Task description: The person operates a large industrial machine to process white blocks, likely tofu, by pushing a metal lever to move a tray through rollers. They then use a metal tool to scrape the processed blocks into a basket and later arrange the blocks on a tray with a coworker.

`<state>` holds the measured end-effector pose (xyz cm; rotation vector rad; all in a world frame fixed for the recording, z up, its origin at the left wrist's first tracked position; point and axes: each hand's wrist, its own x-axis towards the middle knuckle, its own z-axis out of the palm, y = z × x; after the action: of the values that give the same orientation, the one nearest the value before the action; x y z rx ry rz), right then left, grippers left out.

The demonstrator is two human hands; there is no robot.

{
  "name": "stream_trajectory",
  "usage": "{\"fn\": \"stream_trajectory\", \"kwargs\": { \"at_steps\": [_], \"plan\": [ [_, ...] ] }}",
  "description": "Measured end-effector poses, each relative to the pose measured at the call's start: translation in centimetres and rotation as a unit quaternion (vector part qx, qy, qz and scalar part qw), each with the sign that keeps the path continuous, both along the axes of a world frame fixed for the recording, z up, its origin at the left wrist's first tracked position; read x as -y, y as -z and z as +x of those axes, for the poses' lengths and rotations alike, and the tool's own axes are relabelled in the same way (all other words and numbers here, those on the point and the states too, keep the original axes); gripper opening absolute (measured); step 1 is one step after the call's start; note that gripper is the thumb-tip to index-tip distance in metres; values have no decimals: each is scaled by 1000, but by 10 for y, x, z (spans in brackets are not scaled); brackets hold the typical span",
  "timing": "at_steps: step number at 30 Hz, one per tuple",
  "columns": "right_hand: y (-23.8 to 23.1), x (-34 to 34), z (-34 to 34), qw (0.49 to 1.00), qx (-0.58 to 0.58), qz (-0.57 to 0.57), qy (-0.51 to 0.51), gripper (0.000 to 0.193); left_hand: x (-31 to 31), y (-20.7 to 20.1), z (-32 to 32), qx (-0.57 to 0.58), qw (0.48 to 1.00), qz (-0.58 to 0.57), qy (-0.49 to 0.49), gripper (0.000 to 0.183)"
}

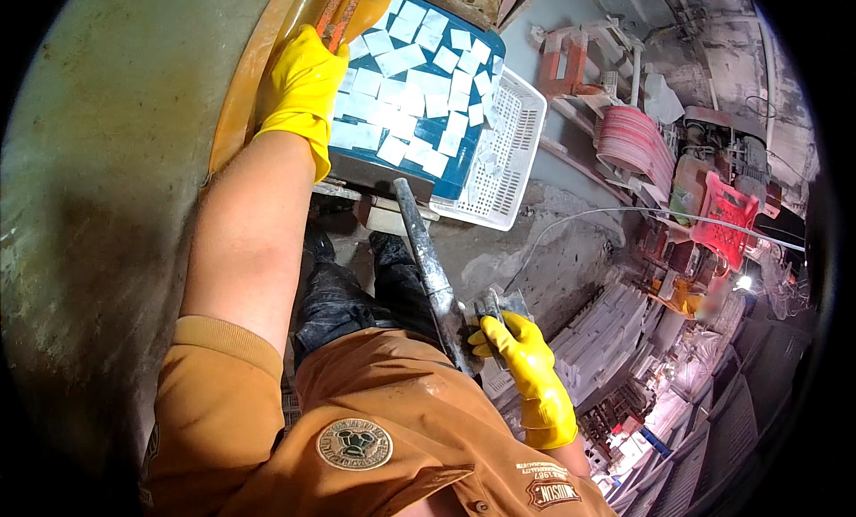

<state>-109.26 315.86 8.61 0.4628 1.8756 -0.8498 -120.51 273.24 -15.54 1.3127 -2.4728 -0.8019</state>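
Note:
My left hand, in a yellow rubber glove, is closed around orange, rust-marked bars at the upper left, beside a dark blue board. Many small white-grey square and rectangular tiles lie spread over that board. At the lower right, my right hand, gloved alike, has its fingers curled on a grey flat-sided piece whose kind I cannot make out. Next to it a worn dark metal bar slants from the board's near edge toward my waist.
A white perforated plastic basket sits right of the board. An orange-yellow sheet borders the board's left side. Farther right are stacked pink-red discs, a red crate, stacked pale slabs and a thin cable.

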Motion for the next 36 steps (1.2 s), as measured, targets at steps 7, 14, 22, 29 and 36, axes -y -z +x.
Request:
{"fn": "stream_trajectory", "kwargs": {
  "at_steps": [7,14,22,29,36],
  "plan": [
    [-2,6,-3,1000,-1,-15,1,48,-1,-5,2,1,1000,12,-17,62],
    [-6,15,-12,1000,9,-15,7,50,0,-8,0,37,999,14,-2,69],
    [-3,23,-28,999,27,-17,-12,46,2,-4,2,68,998,1,-8,73],
    [1,26,-34,999,29,-8,-25,48,2,-8,-1,56,998,33,-21,65],
    [-2,22,-33,999,11,-6,-35,49,6,-11,-3,33,996,73,-34,66]
  ]
}}
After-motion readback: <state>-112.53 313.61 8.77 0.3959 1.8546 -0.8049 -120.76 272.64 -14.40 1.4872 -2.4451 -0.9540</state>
